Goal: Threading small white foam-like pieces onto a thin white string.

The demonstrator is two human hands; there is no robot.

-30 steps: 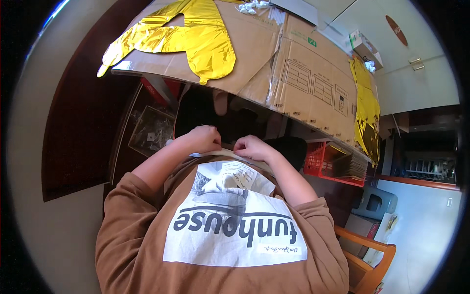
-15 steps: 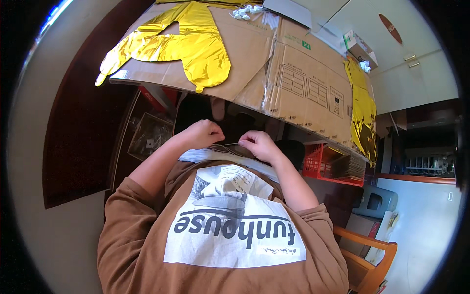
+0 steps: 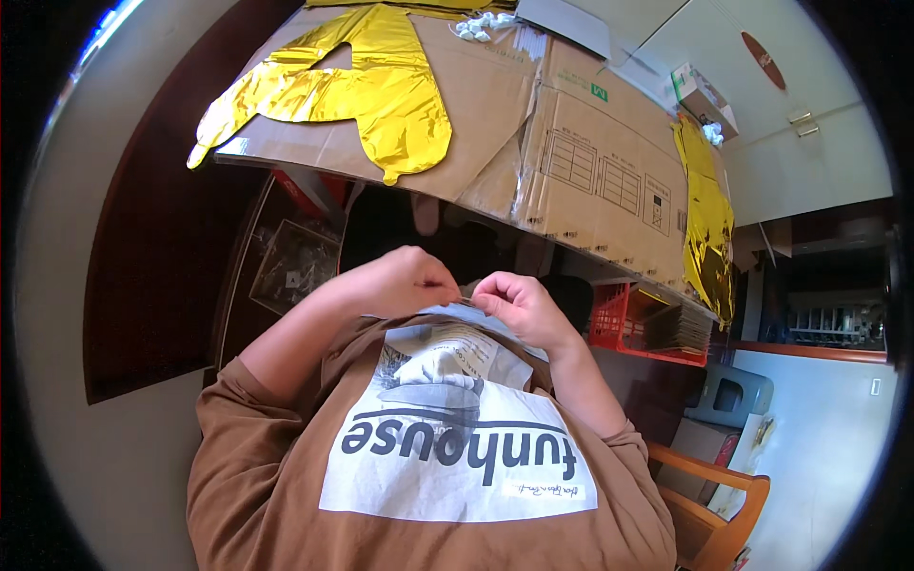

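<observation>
Pinching together at the shirt hem (image 3: 476, 319), the left hand (image 3: 405, 281) and right hand (image 3: 519, 306) have closed in, each grip clamped on it, below the counter (image 3: 495, 105) at twelve o'clock.

L hand (image 3: 405, 281) & R hand (image 3: 519, 306) close together at chest, pinching small thin item, too small to ID. Gold foil balloon (image 3: 371, 90) flat on cardboard sheet (image 3: 571, 162) above.

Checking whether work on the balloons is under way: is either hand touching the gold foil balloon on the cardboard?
No: both the left hand and right hand are at the shirt, away from the gold foil balloon.
</observation>
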